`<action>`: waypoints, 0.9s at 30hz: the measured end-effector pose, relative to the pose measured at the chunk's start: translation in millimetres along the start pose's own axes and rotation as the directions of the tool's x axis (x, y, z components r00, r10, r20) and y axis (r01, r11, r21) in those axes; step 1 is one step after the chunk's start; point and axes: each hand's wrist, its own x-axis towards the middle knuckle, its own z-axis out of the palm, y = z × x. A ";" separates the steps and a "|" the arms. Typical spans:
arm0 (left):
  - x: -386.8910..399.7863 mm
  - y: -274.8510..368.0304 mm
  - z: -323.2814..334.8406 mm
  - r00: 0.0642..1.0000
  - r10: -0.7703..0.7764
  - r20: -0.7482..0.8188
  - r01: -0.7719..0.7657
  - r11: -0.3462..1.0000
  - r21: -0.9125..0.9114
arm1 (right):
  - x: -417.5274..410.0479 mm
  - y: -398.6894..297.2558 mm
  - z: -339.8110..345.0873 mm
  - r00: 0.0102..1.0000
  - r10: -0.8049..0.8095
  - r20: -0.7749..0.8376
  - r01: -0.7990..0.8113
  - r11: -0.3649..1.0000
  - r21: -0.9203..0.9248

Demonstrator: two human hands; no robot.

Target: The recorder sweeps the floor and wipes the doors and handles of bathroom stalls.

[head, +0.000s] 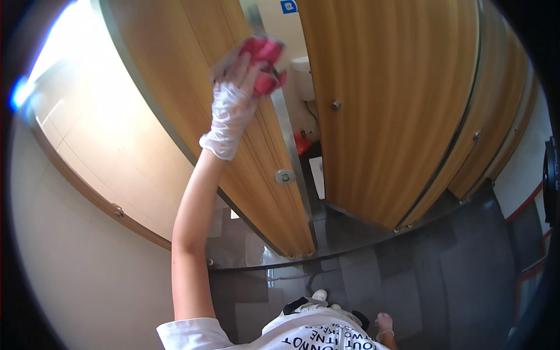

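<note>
My left hand point(238, 72), in a clear disposable glove, is raised on the outstretched arm with a pink cloth point(264, 50) in its grip. Hand and cloth look blurred. They lie over the upper edge of a wood-grain toilet cubicle panel point(258, 144); whether the cloth touches it I cannot tell. Lower on that panel is a round lock indicator point(285, 176). Low at my right side hangs my right hand point(384, 323), also gloved, with no object visible in it. Its fingers are too small and partly hidden to judge.
Right of the panel, a wood-grain cubicle door point(385, 109) with a metal knob point(336, 105) stands ajar. Through the gap show a white cistern point(303, 76) and a red bag-like item point(302, 143). Dark floor tiles point(363, 271) meet a raised step edge point(350, 251). A pale wall point(78, 262) rises at left.
</note>
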 end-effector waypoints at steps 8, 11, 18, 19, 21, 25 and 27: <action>-103.1 69.4 43.3 0.852 0.150 0.502 0.041 0.936 -0.349 | -17.1 -26.3 1.7 0.998 -0.034 -0.052 0.037 0.997 0.069; -143.2 112.7 53.5 0.920 0.127 0.372 0.020 0.931 -0.366 | -5.1 -6.5 1.7 0.994 -0.029 -0.107 0.029 1.000 0.001; -236.7 145.4 89.6 0.806 0.254 0.534 -0.138 0.959 -0.247 | -30.2 -10.3 -1.3 0.996 0.012 -0.084 -0.001 0.990 0.138; -252.2 145.9 91.7 0.709 0.274 0.650 -0.104 0.952 -0.289 | -35.8 -3.0 0.2 0.992 0.025 -0.124 0.001 0.979 0.206; -277.4 141.3 88.6 0.584 0.295 0.756 -0.060 0.945 -0.322 | -46.7 2.8 0.8 0.994 0.054 -0.098 -0.034 0.980 0.195; -301.3 119.5 92.8 0.677 0.433 0.595 -0.180 0.882 -0.436 | -2.7 115.1 -11.9 0.996 -0.081 -0.034 0.083 0.995 0.050; -306.0 102.5 80.0 0.516 0.482 0.708 -0.206 0.872 -0.443 | -8.6 127.5 -8.5 0.999 -0.040 -0.012 0.041 0.995 0.093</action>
